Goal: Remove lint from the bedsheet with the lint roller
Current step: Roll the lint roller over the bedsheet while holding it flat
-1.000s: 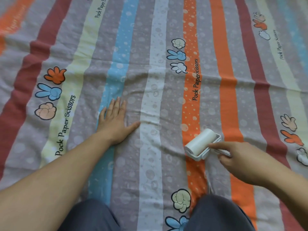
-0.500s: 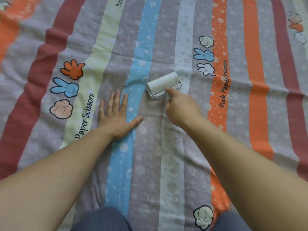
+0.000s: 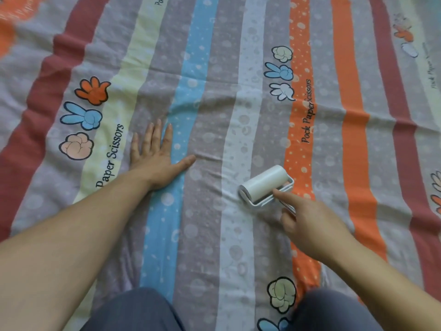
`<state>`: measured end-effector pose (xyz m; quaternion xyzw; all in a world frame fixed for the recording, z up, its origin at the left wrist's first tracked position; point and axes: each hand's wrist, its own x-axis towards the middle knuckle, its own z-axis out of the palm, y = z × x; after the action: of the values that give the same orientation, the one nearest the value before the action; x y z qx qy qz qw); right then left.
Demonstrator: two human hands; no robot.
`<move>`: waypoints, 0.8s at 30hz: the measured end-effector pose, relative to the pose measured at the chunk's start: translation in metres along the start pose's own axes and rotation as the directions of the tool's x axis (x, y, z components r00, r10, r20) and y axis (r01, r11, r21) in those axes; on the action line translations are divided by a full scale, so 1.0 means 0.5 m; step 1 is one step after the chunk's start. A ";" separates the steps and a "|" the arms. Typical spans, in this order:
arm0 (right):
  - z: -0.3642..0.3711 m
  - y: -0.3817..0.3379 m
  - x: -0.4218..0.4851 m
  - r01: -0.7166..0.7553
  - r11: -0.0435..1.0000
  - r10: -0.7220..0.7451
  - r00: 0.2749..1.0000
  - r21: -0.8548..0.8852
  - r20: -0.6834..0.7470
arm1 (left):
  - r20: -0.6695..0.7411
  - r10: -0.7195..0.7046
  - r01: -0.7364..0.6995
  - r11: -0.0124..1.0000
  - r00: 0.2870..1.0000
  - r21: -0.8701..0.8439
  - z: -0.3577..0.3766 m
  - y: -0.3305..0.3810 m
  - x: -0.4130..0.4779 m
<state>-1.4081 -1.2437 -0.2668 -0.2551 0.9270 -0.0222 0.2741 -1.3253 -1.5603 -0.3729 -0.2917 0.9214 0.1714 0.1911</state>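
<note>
Gripping the lint roller (image 3: 265, 183) in the right hand (image 3: 310, 225), pinning the bedsheet (image 3: 214, 247) with the spread left hand (image 3: 155, 161). Likely working midway, outer stripes remaining.

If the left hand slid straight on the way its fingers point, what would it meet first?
Nothing but bedsheet, as far as the picture shows: the left hand lies flat, fingers pointing away from the person, onto creased fabric. The lint roller is off to its right.

White lint roller (image 3: 263, 182) lies angled on striped, wrinkled bedsheet (image 3: 214, 111).
</note>
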 end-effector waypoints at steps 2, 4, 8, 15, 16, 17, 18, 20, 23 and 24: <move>0.001 0.013 -0.015 -0.009 1.000 0.009 1.000 -0.008 0.008 | -0.005 -0.001 0.001 1.000 1.000 -0.005 -0.002 0.000 -0.004; -0.010 0.014 -0.027 -0.021 0.999 0.022 0.999 -0.028 0.027 | -0.004 0.000 0.000 1.000 1.000 -0.012 -0.006 0.000 -0.004; -0.080 0.002 -0.034 -0.038 0.987 0.064 0.985 -0.156 0.163 | 0.020 0.030 -0.030 0.999 0.999 -0.034 -0.019 -0.004 -0.009; -0.190 -0.152 0.049 -0.044 0.999 0.043 0.997 0.028 0.060 | 0.105 0.095 -0.101 0.993 0.990 0.058 -0.065 -0.052 0.027; -0.183 -0.188 0.083 -0.006 0.997 0.006 1.000 0.080 0.007 | 0.119 0.090 -0.097 0.994 0.989 0.050 -0.074 -0.057 0.039; -0.168 -0.224 0.121 0.025 0.994 -0.020 0.999 0.111 -0.039 | 0.137 0.084 -0.090 0.995 0.987 0.038 -0.082 -0.061 0.049; -0.152 -0.260 0.167 0.033 0.992 -0.024 0.997 0.125 -0.073 | 0.155 0.085 -0.090 0.996 0.984 0.028 -0.090 -0.066 0.062; -0.116 -0.323 0.254 0.031 0.988 -0.016 0.995 0.148 -0.101 | 0.186 0.086 -0.092 0.996 0.979 0.023 -0.102 -0.071 0.081; -0.078 -0.364 0.327 -0.014 0.982 0.029 0.996 0.187 -0.082 | 0.264 0.094 -0.109 0.993 0.960 0.045 -0.111 -0.076 0.093; -0.068 -0.362 0.332 -0.030 0.979 0.045 0.996 0.200 -0.071 | 0.304 0.095 -0.117 0.992 0.948 0.053 -0.114 -0.077 0.094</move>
<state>-1.4620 -1.4847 -0.2877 -0.2078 0.9344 -0.1190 0.2638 -1.3522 -1.6366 -0.3524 -0.2054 0.9014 0.1911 0.3297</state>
